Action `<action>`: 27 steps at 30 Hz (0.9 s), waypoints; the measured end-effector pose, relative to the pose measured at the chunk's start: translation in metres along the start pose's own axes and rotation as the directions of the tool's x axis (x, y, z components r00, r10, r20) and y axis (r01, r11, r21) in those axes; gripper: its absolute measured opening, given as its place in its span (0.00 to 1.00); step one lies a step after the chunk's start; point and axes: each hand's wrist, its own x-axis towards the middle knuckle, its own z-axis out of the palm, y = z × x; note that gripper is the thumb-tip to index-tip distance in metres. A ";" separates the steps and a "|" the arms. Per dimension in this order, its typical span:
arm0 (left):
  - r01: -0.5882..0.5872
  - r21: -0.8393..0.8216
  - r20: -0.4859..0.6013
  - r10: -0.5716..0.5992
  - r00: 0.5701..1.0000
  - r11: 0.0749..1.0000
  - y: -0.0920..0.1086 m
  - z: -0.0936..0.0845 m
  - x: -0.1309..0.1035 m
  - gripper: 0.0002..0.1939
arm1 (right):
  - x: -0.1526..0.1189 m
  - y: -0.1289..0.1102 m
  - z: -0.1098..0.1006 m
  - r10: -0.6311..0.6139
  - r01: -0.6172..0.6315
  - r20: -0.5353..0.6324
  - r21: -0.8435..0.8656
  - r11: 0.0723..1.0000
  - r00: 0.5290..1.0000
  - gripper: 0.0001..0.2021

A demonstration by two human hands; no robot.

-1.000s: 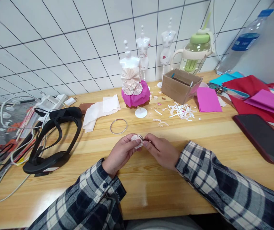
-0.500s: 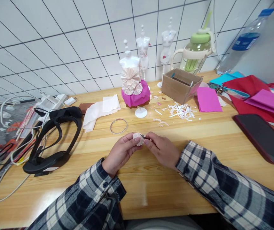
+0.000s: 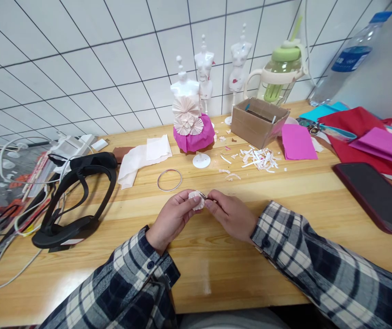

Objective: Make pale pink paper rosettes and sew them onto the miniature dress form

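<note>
Cream pleated-paper disc [image 3: 199, 205], round, over the middle of the pale wooden counter [image 3: 212, 269]; left hand [image 3: 177, 212] pinches it under the thumb, probably to keep it steady. I read no long axis; its face seems tipped up toward my view. Right hand [image 3: 232, 214] grips a small slim dark tool [image 3: 203, 195], pointing up-left at the disc, probably held short for control. Beyond, a thin silver ring [image 3: 169, 191] lies flat.
</note>
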 end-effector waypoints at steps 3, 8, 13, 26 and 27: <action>-0.003 -0.004 0.006 0.003 1.000 1.000 0.000 0.000 0.000 0.05 | 0.000 0.000 0.000 -0.005 0.005 0.001 -0.010 1.000 1.000 0.13; -0.002 -0.013 0.015 0.002 1.000 1.000 0.000 -0.001 0.000 0.05 | 0.000 0.000 0.001 -0.011 0.011 0.012 -0.015 1.000 1.000 0.13; 0.002 -0.010 0.009 -0.002 1.000 1.000 0.000 0.000 0.000 0.06 | 0.000 -0.001 -0.001 -0.007 0.008 0.027 -0.028 1.000 1.000 0.13; 0.008 0.009 -0.005 -0.008 1.000 1.000 0.001 0.001 0.000 0.07 | 0.001 0.000 -0.001 -0.007 0.008 0.024 -0.042 0.999 1.000 0.13; 0.010 0.008 -0.008 -0.010 1.000 1.000 0.001 0.001 0.000 0.07 | 0.001 0.001 -0.001 -0.010 0.011 0.023 -0.042 0.999 1.000 0.13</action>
